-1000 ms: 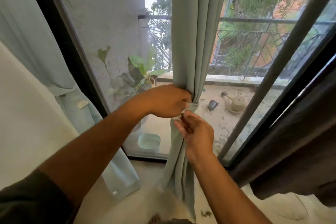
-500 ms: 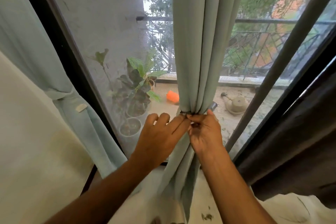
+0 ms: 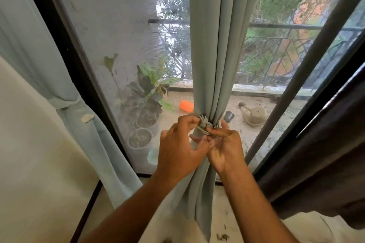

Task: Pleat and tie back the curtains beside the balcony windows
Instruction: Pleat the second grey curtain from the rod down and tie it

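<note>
Knot going in at mid-frame!

Both hands pinch the tie cord (image 3: 204, 124) cinched round the gathered grey-green curtain (image 3: 213, 45) at centre frame: left hand (image 3: 178, 149) grips one end, right hand (image 3: 225, 147) the other. Soft, light cloth; it'll likely slump unless held right at the bunched waist. Another curtain (image 3: 65, 89) hangs tied at left.

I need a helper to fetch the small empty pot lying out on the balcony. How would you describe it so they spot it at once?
Look through the window to the sandy balcony floor, just right of the gathered grey-green curtain. The small dark pot lies tipped there, unlike the bigger, sand-coloured watering can to its right.
</note>
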